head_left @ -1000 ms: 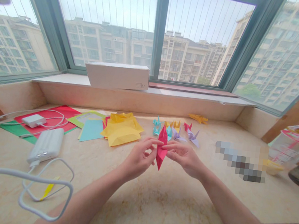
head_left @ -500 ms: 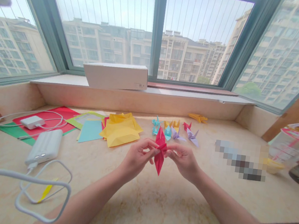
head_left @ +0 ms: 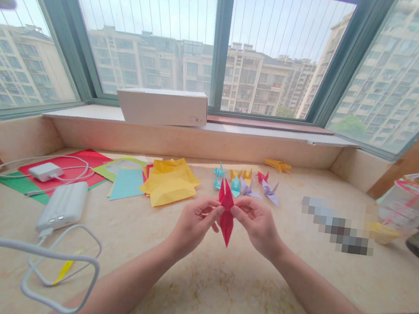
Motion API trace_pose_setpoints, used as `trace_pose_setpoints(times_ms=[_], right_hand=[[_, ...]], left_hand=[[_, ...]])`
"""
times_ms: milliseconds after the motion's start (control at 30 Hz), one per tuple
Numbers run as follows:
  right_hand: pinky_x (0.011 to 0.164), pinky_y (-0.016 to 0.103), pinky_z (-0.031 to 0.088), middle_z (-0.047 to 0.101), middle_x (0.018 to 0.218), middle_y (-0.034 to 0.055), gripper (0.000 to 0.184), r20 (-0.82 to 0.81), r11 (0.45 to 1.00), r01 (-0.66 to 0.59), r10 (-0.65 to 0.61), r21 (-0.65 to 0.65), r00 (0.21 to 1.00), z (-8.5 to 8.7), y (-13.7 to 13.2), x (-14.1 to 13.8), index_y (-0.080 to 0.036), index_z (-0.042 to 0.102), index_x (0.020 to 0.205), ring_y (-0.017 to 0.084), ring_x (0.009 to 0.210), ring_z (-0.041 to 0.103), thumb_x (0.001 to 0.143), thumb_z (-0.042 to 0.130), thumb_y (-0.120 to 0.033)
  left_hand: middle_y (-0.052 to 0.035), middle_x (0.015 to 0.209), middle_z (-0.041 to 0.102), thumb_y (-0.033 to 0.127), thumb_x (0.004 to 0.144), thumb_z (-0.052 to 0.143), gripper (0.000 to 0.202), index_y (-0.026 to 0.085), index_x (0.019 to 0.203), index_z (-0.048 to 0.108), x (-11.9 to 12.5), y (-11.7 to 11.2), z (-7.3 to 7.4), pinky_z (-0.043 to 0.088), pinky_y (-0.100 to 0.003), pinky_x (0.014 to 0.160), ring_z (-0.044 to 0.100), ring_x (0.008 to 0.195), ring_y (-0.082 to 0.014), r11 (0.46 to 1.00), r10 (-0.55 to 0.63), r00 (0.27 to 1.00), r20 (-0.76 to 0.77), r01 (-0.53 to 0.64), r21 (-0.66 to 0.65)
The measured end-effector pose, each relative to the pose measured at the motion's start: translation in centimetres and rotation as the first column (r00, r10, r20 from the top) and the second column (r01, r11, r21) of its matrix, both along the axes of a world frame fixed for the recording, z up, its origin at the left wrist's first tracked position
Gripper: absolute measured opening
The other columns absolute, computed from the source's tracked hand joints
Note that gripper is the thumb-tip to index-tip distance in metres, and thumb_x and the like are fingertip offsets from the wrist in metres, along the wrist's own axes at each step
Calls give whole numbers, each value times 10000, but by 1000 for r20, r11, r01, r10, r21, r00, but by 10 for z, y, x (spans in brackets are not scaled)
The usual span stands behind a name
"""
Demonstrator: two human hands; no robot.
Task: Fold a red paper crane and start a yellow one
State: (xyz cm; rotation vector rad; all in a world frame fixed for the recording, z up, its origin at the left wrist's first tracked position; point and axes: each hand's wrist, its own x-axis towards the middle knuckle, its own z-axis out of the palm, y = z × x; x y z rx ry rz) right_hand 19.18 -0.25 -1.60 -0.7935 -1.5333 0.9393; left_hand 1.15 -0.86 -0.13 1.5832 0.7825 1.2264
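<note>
A red folded origami paper [head_left: 226,226], long and narrow with pointed ends, is held upright above the countertop. Its top end splits into two points. My left hand [head_left: 194,219] pinches its middle from the left with thumb and fingers. From the right, my right hand [head_left: 257,224] grips the same middle part, thumb toward me. Behind the paper stand several small folded cranes: a light blue one [head_left: 235,185], a purple one [head_left: 270,191] and a red one [head_left: 262,177]. The fingertips partly hide the paper's middle.
Yellow paper sheets [head_left: 169,187] and a light blue sheet [head_left: 127,185] lie left of the hands. A white power bank [head_left: 63,205] with a looping cable [head_left: 61,251] is further left. A plastic cup [head_left: 404,206] stands at the right. A white box [head_left: 162,108] rests on the sill.
The red paper has turned slightly; its lower tip has shifted right and its two upper points show more apart. My right thumb now presses on its front. Both hands stay in nearly the same place.
</note>
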Motion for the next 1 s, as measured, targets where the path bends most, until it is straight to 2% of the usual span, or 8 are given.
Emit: trace_pose_setpoints(times_ms=[100,200,300,400,600,800,933,1000], right_hand=[[755,332,534,701,815,43,239,-48,998,19,-22,-56,999,-1,-1,-3,-202,656,878,190,783,657,820,720,-425],[742,329,537,695,808,40,230,-41,998,55,-57,-39,998,-2,-2,-4,-203,645,859,183,767,651,824,715,-420],[717,312,535,679,789,22,219,-62,996,85,-85,-12,994,-4,-1,-5,-208,627,862,169,741,644,819,723,-400],[718,301,533,678,795,11,210,-94,997,77,-77,-7,993,-5,-1,-6,-216,609,910,160,742,648,828,719,-376],[746,314,541,682,806,3,267,-120,999,45,-48,-20,992,-6,-2,-7,-238,565,1024,164,768,661,841,708,-370],[696,303,552,657,764,-5,308,-132,998,36,-41,-43,990,-4,-3,-9,-233,585,1060,155,716,649,834,711,-399],[705,326,569,693,814,17,444,-148,992,-54,37,-114,988,-4,0,-9,-230,614,1173,170,744,670,800,736,-439],[743,344,571,724,884,40,416,-131,985,-93,75,-143,989,-5,0,-9,-223,669,1122,190,806,685,779,753,-444]], left_hand=[[-44,758,694,387,867,656,258,136,925,635,1,0,-2,548,-247,517,633,561,-130,999,16,1000,9,-15,-35],[-38,819,716,392,838,692,292,172,973,555,3,0,-2,542,-241,509,648,554,-130,997,28,997,73,-22,-75],[-22,813,720,374,815,722,406,197,1097,491,4,-2,1,535,-233,522,648,544,-124,992,40,994,102,-27,-120],[-27,780,717,371,823,713,436,171,1162,526,3,-3,4,532,-232,537,647,549,-124,991,36,998,60,-28,-128],[-90,846,747,408,852,674,333,122,1023,661,1,-1,2,555,-260,563,666,613,-151,995,27,1000,9,-26,-92],[-55,741,722,410,852,674,279,132,846,653,0,1,1,536,-246,542,648,592,-143,996,45,999,10,-44,-81],[-30,684,701,406,852,674,273,142,801,626,0,1,3,505,-228,514,617,543,-122,994,63,998,12,-62,-88],[-25,672,693,408,852,671,273,145,796,620,0,1,3,499,-230,510,613,543,-126,994,69,997,18,-67,-89]])
